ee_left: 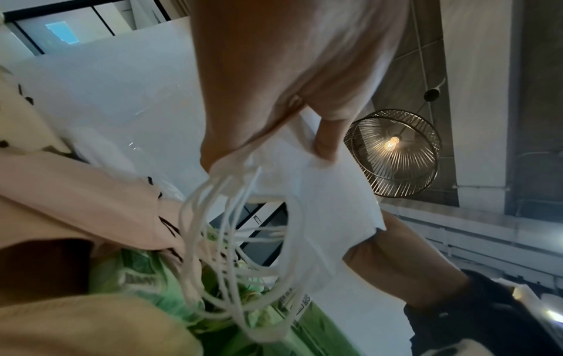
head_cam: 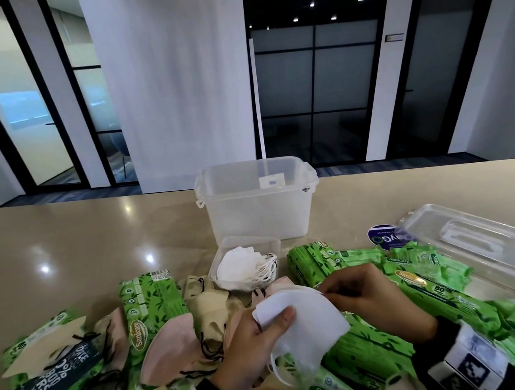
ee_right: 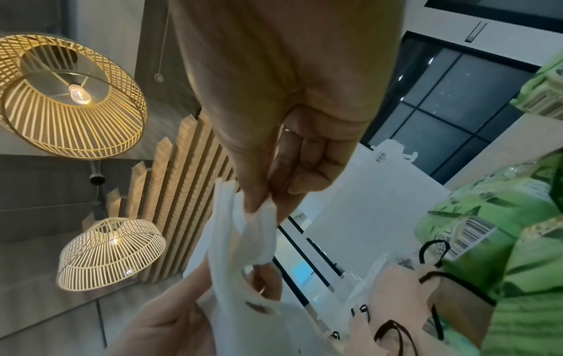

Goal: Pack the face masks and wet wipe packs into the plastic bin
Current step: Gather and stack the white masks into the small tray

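**Inspector:** What was nearest the camera, at the bottom centre of the head view?

**Assistant:** Both hands were on one stack of white face masks (head_cam: 305,326). The left hand (head_cam: 253,351) gripped it from the left, thumb pressed on top and fingers curled beneath. The right hand (head_cam: 355,292) pinched the stack's upper right edge between thumb and forefinger. The ear loops (ee_left: 240,253) hung loose below, as the left wrist view showed.

**Inspector:** And around the hands?

**Assistant:** Green wet wipe packs (head_cam: 445,299) lay spread across the lower right and lower left of the frame. Pink and beige masks (head_cam: 170,340) were heaped at lower left, on the table (head_cam: 79,239).

**Inspector:** Further back?

**Assistant:** A small clear tray (head_cam: 247,259) at centre held more white masks. Behind it stood the plastic bin (head_cam: 257,201), open; a small label showed inside, otherwise I could not tell its contents. Its lid (head_cam: 484,244) lay at the right edge.

**Inspector:** Your judgement of the step?

**Assistant:** I judged the white masks were being squared into a neat stack, with packing barely begun, since almost all the goods lay outside the bin.

**Inspector:** What did the next move call for?

**Assistant:** Keeping the stack pinched together, loops gathered clear of the clutter, and carrying it over the small tray into the bin.
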### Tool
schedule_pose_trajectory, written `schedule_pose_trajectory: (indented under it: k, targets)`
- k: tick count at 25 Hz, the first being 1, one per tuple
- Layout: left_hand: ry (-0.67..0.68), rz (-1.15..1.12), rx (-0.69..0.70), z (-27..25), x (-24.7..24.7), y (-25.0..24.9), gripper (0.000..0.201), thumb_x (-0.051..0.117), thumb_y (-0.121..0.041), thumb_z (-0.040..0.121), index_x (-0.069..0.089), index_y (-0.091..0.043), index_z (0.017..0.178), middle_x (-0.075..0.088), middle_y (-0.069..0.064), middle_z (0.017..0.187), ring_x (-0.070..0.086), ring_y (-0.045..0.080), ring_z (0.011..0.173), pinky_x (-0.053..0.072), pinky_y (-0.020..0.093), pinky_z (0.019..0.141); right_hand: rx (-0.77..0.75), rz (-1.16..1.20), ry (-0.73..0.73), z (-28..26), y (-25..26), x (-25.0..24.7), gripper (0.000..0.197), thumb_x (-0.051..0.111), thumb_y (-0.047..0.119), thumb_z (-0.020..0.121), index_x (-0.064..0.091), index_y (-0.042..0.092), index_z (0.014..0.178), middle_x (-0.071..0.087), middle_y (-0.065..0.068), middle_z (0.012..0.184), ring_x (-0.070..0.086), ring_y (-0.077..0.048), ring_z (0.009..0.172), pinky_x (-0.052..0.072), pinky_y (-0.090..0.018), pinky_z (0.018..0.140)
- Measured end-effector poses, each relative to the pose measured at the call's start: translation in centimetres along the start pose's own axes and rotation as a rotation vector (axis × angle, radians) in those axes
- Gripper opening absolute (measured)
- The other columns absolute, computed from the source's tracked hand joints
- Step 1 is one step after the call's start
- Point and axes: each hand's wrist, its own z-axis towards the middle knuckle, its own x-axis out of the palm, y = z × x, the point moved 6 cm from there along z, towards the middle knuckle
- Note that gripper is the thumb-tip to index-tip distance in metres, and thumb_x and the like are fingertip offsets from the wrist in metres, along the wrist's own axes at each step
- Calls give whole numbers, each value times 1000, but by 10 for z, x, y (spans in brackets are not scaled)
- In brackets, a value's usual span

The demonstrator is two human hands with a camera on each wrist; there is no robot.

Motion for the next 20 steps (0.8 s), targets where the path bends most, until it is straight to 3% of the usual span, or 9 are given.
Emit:
schedule_pose_trajectory:
  k: [3, 6, 9, 11, 13, 16, 18, 20]
  targets:
    - [-16, 31, 25, 1, -2, 1, 23, 72, -36, 73, 76, -21, 90, 75, 1, 99, 70, 15, 95, 54, 32, 84, 9, 48, 14, 2, 0, 4, 7, 71, 11, 82, 76, 8, 86, 75, -8, 81, 69, -16, 71, 56, -32, 69]
    - [-48, 107, 93, 4, -6, 0, 39, 76, -57, 67, 76, -33, 97, 75, -3, 102, 68, 15, 101, 52, 42, 94, 27, 139, 18, 1, 4, 7, 16, 68, 17, 81, 76, 4, 87, 75, -8, 80, 67, -10, 70, 51, -23, 65]
    - [-8, 101, 190, 6, -5, -5, 47, 73, -48, 69, 66, -40, 115, 70, -7, 116, 63, 13, 110, 51, 37, 96, 22, 163, 23, 0, 7, 11, 15, 66, 16, 82, 76, 6, 89, 75, -7, 82, 68, -10, 74, 51, -22, 67]
    - [-24, 57, 183, 8, -6, -2, 59, 76, -47, 69, 58, -43, 125, 67, -6, 120, 63, 14, 111, 51, 34, 95, 25, 151, 29, 0, 6, 13, 13, 65, 12, 85, 75, 8, 91, 76, -6, 84, 70, -14, 77, 54, -26, 69]
    - [-49, 43, 146, 10, -7, 2, 56, 77, -50, 64, 66, -34, 116, 71, -3, 113, 65, 16, 108, 53, 34, 92, 36, 129, 29, 0, 5, 15, 13, 64, 11, 88, 76, 9, 92, 76, -6, 85, 70, -18, 78, 56, -31, 72]
    - [-105, 55, 66, 10, -10, 6, 36, 83, -48, 65, 75, -24, 91, 76, -2, 97, 70, 18, 97, 56, 31, 84, 53, 147, -23, 0, 5, 12, 18, 62, 24, 87, 77, 14, 88, 74, -10, 81, 64, -16, 73, 50, -34, 68]
    - [-141, 36, 56, 10, -13, 6, 30, 78, -36, 69, 74, -20, 94, 76, 0, 96, 70, 20, 96, 56, 35, 84, 99, 196, -19, 0, 2, 13, 23, 62, 31, 86, 76, 14, 93, 71, -21, 87, 63, -22, 75, 50, -38, 70]
    - [-202, 1, 83, 10, -19, 4, 37, 74, -28, 68, 70, -16, 103, 75, 1, 98, 70, 21, 96, 57, 38, 85, 170, 205, 57, -2, -5, 19, 27, 69, 30, 83, 71, 13, 103, 72, -21, 91, 66, -25, 81, 54, -42, 77]
